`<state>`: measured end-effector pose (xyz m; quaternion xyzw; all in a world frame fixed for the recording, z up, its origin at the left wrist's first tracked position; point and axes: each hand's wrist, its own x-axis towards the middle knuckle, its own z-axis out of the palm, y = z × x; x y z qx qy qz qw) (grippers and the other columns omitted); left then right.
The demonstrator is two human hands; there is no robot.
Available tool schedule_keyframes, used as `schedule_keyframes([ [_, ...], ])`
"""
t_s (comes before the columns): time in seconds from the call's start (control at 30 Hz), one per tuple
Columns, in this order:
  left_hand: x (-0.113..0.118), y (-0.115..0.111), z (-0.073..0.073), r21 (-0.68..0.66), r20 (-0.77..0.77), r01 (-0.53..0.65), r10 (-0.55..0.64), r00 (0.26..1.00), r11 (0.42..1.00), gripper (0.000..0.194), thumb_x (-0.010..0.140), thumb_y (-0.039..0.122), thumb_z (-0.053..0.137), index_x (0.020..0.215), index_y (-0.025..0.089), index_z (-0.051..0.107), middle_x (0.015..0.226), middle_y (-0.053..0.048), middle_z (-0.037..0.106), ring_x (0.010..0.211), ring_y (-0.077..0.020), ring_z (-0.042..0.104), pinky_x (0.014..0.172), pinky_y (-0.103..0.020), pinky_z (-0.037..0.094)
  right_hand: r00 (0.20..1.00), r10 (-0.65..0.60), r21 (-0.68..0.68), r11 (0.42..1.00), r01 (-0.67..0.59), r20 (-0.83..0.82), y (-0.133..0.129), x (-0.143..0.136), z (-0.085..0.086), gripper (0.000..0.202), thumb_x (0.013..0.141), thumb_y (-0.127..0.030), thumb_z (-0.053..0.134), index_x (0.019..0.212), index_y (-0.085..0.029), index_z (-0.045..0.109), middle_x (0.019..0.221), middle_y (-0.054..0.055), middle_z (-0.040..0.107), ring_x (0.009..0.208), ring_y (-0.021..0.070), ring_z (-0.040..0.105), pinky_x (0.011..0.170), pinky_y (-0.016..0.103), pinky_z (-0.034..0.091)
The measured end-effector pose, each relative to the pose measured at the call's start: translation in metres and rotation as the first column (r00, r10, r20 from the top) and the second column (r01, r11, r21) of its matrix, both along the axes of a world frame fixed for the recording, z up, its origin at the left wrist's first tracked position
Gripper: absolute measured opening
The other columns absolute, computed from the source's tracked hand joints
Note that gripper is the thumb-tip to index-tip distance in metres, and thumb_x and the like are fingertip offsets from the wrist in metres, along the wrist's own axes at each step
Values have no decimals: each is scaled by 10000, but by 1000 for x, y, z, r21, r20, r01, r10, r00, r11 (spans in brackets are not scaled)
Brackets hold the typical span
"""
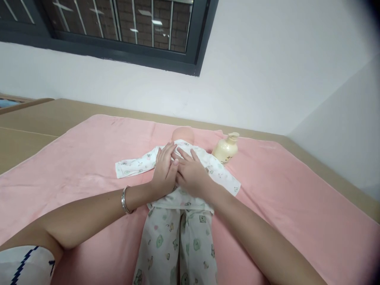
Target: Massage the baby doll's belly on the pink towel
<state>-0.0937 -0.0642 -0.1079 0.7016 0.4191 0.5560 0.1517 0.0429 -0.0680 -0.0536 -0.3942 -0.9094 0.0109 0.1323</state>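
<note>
A baby doll [183, 134] lies on a pink blanket [97, 146], its bald head toward the wall. It wears a white printed top [219, 170] with sleeves spread to both sides and matching trousers [160, 241]. My left hand [164, 170] rests on the chest of the top, fingers stretched out and pointing toward the doll's head. Beside it, touching it at the thumbs, my right hand [192, 172] lies flat on the same chest with its fingers spread. Neither hand grips anything. The doll's face cannot be made out.
A cream pump bottle [226, 148] stands on the blanket close to the doll's right-hand sleeve. Beyond the blanket runs a tan surface edge [80, 107], then a white wall [252, 71] with a dark-framed window [190, 59]. A wooden edge [32, 103] shows at the far left.
</note>
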Motion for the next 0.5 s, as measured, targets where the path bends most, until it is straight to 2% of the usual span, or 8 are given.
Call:
schedule_keyframes([
  [0.03, 0, 0, 0, 0, -6, -10, 10, 1000, 1000, 519, 1016, 455, 254, 1445, 189, 374, 1536, -160, 406, 1465, -260, 324, 1229, -536, 144, 1000, -7, -20, 1000, 6, -21, 7, 5, 0, 460, 1019, -287, 310, 1437, -256, 500, 1575, 23, 381, 1499, 279, 241, 1215, 590, 148],
  [0.1, 1, 1, -1, -11, -29, -27, 27, 999, 1000, 509, 1013, 454, 266, 1433, 196, 393, 1536, -154, 410, 1466, -259, 323, 1228, -535, 142, 983, -163, -35, 986, 160, -80, 19, 14, -1, 495, 1032, -376, 288, 1453, -195, 477, 1574, 79, 379, 1483, 280, 282, 1201, 549, 226],
  [0.17, 1, 2, -1, -32, -64, -38, 36, 997, 999, 486, 1009, 433, 290, 1408, 194, 427, 1538, -150, 412, 1468, -263, 316, 1225, -541, 146, 919, -380, -30, 925, 379, -100, 21, 15, -2, 578, 1027, -433, 283, 1468, -92, 437, 1538, 180, 412, 1448, 319, 346, 1168, 540, 291],
  [0.23, 1, 3, 0, -53, -96, -46, 40, 995, 998, 463, 1003, 409, 310, 1377, 185, 466, 1535, -150, 418, 1467, -269, 315, 1225, -545, 152, 874, -482, 5, 875, 484, -60, 12, 9, -4, 609, 1017, -405, 300, 1463, -5, 412, 1490, 258, 445, 1417, 359, 387, 1153, 541, 309],
  [0.3, 1, 4, 0, -61, -113, -44, 37, 993, 997, 460, 1002, 399, 312, 1369, 178, 478, 1530, -150, 425, 1469, -267, 314, 1226, -540, 160, 909, -416, 51, 908, 416, 0, -1, 0, -6, 584, 1001, -323, 317, 1471, 17, 392, 1504, 271, 417, 1432, 378, 353, 1162, 553, 283],
  [0.37, 1, 3, 0, -51, -114, -42, 36, 993, 998, 476, 1005, 403, 302, 1397, 177, 452, 1544, -148, 406, 1478, -259, 302, 1230, -534, 160, 957, -289, 64, 956, 287, 14, -8, -4, -6, 559, 988, -266, 315, 1491, -33, 386, 1553, 216, 369, 1466, 368, 289, 1176, 573, 248],
  [0.43, 1, 2, 0, -41, -113, -52, 47, 992, 998, 491, 1008, 408, 293, 1426, 184, 419, 1566, -145, 375, 1494, -255, 274, 1232, -544, 148, 981, -194, 35, 980, 194, -18, -2, -1, -6, 533, 997, -268, 294, 1502, -132, 398, 1583, 124, 353, 1486, 331, 256, 1187, 584, 221],
  [0.5, 2, 3, -1, -55, -131, -53, 45, 990, 997, 498, 1008, 409, 298, 1436, 184, 414, 1578, -145, 360, 1505, -260, 250, 1233, -555, 137, 975, -214, -2, 977, 214, -66, 11, 8, -6, 516, 1019, -317, 273, 1493, -170, 416, 1586, 98, 354, 1488, 303, 261, 1192, 561, 227],
])
